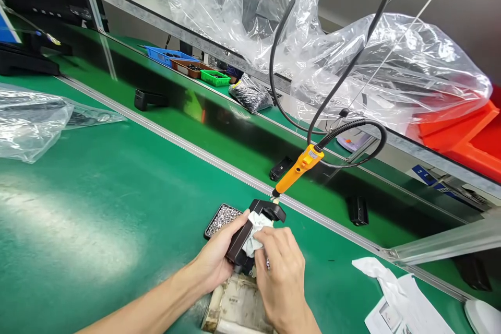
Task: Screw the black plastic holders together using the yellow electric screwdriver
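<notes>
My left hand (217,252) is closed round the left side of a black plastic housing (237,244), which tilts above the bench. In my right hand (280,266), a crumpled white cloth (256,230) is pinched and pressed against the housing's face. Part of the housing is hidden behind the cloth and fingers. Just left of it, a black tray of small silvery screws (223,218) sits on the green mat. Below my hands lies a worn, pale block-like fixture (236,303). An orange electric screwdriver (299,170) hangs on a cable, its tip close above the housing's far end.
A metal rail (188,143) crosses the bench behind my hands. Clear plastic bags (35,120) lie at left, and more plastic film (391,62) drapes over the upper shelf. Red bins (462,130) stand at right. White papers (407,297) rest at lower right.
</notes>
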### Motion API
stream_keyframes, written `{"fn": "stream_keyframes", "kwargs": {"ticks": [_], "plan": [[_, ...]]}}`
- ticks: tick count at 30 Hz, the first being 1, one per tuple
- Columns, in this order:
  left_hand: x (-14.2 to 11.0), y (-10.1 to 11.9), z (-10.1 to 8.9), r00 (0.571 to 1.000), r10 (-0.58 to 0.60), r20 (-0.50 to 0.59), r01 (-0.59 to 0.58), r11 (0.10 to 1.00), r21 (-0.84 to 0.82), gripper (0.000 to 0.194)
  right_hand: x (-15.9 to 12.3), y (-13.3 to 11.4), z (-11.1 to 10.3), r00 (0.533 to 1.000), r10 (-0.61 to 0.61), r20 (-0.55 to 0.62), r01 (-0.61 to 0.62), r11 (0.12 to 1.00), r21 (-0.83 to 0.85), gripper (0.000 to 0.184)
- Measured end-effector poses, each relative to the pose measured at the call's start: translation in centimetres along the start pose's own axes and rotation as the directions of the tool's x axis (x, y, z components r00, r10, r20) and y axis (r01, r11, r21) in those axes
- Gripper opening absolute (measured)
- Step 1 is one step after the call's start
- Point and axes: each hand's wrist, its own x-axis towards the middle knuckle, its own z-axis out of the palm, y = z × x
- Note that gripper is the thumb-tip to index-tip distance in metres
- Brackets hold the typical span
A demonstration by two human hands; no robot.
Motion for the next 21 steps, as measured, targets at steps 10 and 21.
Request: {"fn": "stream_keyframes", "kwargs": {"ticks": [10,21], "plan": [[0.3,-0.1,-0.3,1.000,0.018,0.004,-0.018,1.000,0.026,0.027,0.2,-0.1,0.3,1.000,-0.008,-0.015,0.008,1.000,0.002,0.025],[-0.1,0.1,0.0,1.000,0.013,0.029,-0.015,0.996,0.087,0.042,0.8,2.7,-5.2,0.787,0.534,0.309,-0.608,0.590,0.532,0.016]]}}
